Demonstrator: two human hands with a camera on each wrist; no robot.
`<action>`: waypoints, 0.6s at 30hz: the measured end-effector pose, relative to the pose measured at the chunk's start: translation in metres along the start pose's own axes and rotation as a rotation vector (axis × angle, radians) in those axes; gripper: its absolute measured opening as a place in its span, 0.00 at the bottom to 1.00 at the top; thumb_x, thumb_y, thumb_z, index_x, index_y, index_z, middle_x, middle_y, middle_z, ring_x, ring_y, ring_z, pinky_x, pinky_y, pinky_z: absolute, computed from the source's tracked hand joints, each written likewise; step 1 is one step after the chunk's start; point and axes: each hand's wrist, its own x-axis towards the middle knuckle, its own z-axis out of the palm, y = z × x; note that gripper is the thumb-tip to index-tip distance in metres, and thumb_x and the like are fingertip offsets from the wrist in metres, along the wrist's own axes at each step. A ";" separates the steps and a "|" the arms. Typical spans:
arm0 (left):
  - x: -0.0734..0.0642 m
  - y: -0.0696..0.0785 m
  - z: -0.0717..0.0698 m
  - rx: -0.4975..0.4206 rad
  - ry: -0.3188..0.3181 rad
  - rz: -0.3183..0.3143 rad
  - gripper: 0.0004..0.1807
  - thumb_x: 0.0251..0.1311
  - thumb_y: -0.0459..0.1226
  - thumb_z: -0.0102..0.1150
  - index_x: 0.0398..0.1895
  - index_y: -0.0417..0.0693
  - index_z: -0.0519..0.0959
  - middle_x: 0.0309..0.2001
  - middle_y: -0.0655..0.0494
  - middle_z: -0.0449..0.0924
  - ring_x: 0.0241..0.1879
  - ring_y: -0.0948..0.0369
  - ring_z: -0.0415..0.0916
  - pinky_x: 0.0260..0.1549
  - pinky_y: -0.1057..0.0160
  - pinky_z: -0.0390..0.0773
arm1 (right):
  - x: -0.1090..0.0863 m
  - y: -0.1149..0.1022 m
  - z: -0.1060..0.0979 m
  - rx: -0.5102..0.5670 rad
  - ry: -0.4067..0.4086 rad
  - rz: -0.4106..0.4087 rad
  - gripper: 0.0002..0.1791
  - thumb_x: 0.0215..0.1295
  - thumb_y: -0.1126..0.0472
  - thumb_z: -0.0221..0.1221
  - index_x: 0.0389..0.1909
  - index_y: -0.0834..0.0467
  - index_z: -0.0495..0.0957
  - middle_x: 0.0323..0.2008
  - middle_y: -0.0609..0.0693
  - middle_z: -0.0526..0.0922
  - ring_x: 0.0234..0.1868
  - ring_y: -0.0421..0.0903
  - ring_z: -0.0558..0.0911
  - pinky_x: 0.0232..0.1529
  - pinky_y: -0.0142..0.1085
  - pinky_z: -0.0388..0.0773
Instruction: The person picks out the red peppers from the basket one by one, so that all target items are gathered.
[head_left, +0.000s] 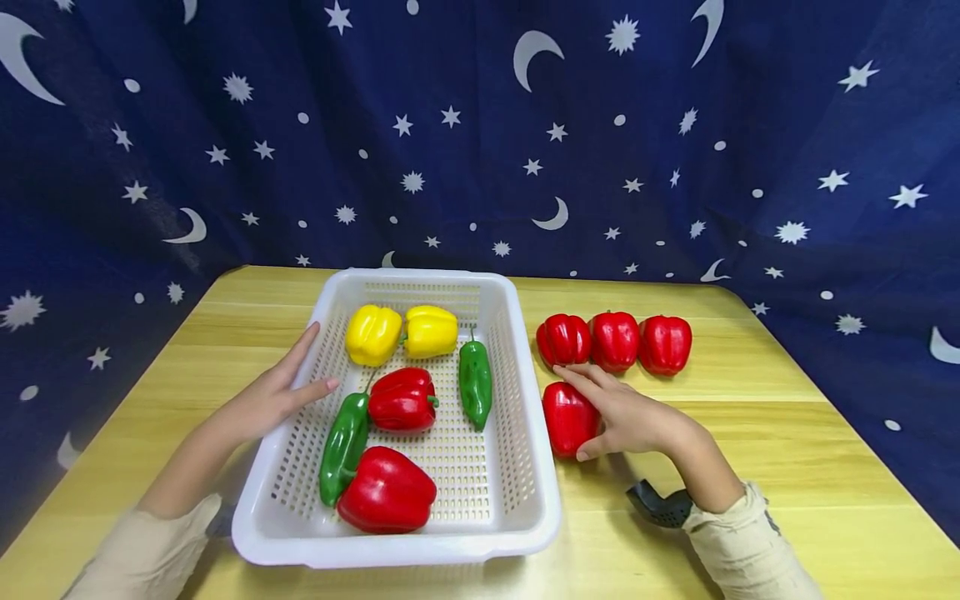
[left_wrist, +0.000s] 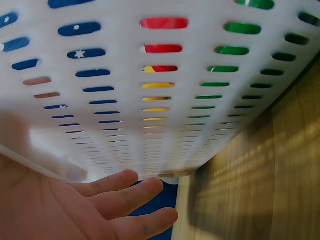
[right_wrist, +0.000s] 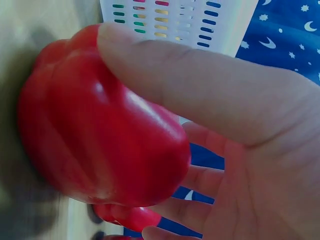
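My left hand (head_left: 273,400) rests at the left rim of a white perforated plastic basket (head_left: 525,417), thumb over the inner side. In the left wrist view its other fingers (left_wrist: 135,197) lie fairly straight outside the wall. The basket holds two yellow bell peppers (head_left: 373,335), two long green peppers (head_left: 476,383) and two red bell peppers (head_left: 390,492). Just right of the basket, my right hand (head_left: 630,412) grips another red bell pepper (right_wrist: 100,130) on the table. The thumb lies along one side; the other fingers are partly hidden behind it.
Three more red bell peppers (head_left: 615,342) stand in a row behind the right hand on the wooden table (head_left: 772,433). A black wrist mount (head_left: 660,505) sits under the right wrist. A dark blue curtain (head_left: 465,142) with moons and stars hangs behind the table.
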 end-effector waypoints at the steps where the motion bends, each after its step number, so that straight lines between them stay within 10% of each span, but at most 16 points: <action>1: 0.000 0.000 0.000 -0.004 0.000 0.003 0.47 0.62 0.43 0.51 0.70 0.65 0.26 0.69 0.30 0.41 0.39 0.41 0.79 0.19 0.52 0.82 | -0.001 -0.001 -0.001 -0.002 0.004 0.001 0.53 0.41 0.55 0.71 0.68 0.58 0.53 0.64 0.59 0.58 0.62 0.63 0.61 0.55 0.59 0.70; 18: 0.000 0.001 -0.001 -0.008 0.001 0.016 0.48 0.62 0.42 0.51 0.71 0.59 0.26 0.70 0.32 0.38 0.40 0.42 0.79 0.21 0.52 0.83 | 0.017 -0.032 -0.044 -0.105 0.036 -0.031 0.40 0.56 0.57 0.61 0.68 0.57 0.54 0.65 0.60 0.57 0.64 0.62 0.60 0.58 0.60 0.66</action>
